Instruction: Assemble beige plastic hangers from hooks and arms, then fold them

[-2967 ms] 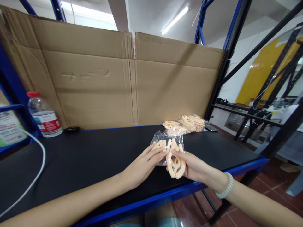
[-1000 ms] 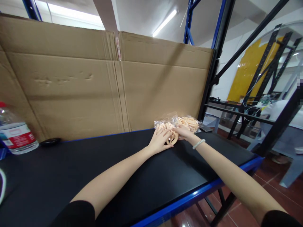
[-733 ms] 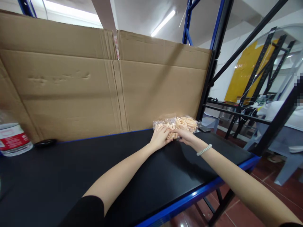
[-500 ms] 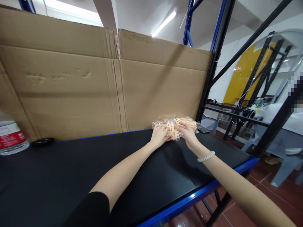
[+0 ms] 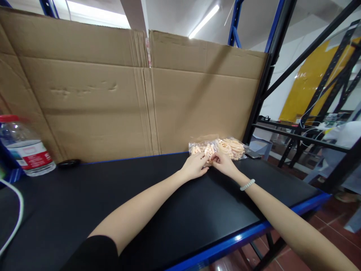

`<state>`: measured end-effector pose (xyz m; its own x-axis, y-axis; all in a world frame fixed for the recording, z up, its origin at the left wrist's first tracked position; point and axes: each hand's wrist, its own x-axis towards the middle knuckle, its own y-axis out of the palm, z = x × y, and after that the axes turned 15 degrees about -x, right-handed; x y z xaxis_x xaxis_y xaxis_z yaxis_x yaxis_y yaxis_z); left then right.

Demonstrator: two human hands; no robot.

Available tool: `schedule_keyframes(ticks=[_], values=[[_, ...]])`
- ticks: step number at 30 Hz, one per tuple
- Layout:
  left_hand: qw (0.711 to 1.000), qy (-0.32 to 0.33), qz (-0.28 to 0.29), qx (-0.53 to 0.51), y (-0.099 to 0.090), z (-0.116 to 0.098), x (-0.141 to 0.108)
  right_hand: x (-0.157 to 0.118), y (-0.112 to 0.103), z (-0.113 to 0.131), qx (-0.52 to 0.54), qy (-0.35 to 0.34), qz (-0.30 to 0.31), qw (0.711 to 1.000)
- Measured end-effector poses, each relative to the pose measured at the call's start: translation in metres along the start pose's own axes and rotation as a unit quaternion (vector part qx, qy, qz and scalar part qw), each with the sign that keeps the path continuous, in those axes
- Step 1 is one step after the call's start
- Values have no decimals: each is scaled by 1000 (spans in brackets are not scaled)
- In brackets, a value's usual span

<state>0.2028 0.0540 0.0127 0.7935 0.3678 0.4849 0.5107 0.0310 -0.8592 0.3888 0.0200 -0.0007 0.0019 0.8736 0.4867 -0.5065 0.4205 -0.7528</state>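
Note:
Two clear plastic bags of beige looped bands lie side by side against the cardboard at the back of the black table. My left hand (image 5: 194, 166) is closed at the front edge of the left bag (image 5: 201, 146), fingers bent over the plastic. Close beside it, my right hand (image 5: 223, 165) pinches at the same front edge, thumb and forefinger together. Exactly what lies between the fingertips is too small to make out. The right bag (image 5: 234, 148) rests just behind my right hand, its coiled bands showing through the film.
A cardboard wall (image 5: 113, 101) lines the back of the black table (image 5: 93, 192). At the left stand a large water bottle (image 5: 35, 154), a dark flat object (image 5: 69, 164) and a white cable (image 5: 19, 214). A phone-like object (image 5: 253, 154) lies right of the bags, near a black post (image 5: 263, 82).
The view has swung left, bringing more of the bottle and a white cable into sight. My right hand has come off the right bag's bands, and both hands have drawn together at the left bag's front edge.

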Motion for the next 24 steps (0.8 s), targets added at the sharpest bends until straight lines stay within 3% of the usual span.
schedule_keyframes(ticks=[7,13,17,24], values=[[999,4,52,4,-36,-31,-66,-2,-5,0,0,-21,-25,999],[994,-35,104,-29,-62,-52,-122,-1,-19,-3,5,16,-122,992],[992,-53,90,-66,-62,-54,-136,0,-24,-12,8,63,-148,987],[991,-59,68,-100,-58,-52,-139,-5,-14,-11,-14,85,-101,991]])
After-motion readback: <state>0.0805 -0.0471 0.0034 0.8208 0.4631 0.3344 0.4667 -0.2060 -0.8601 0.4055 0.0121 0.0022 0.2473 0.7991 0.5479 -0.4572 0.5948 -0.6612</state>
